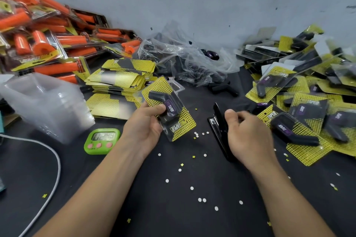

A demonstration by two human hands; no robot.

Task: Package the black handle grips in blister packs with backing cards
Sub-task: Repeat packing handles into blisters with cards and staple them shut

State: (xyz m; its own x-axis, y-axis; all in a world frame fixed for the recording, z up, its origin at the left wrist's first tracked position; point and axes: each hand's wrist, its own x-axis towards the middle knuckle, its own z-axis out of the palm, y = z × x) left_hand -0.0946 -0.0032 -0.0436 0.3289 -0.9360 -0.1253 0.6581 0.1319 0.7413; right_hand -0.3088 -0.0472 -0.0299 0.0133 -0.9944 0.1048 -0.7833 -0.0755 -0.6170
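Clear shells (48, 102): stacked, far left. Green timer (102, 140): just beside them. Backing cards (119, 79): loose pile behind. Left hand (144, 127): grips a filled pack (173, 121), tilted, black grip (163, 102) under its thumb. Right hand (248, 132): fingers curled over a black stapler-like tool (219, 127). Advice: square card and shell edges before pressing. Finished packs (308, 111): heaped right.
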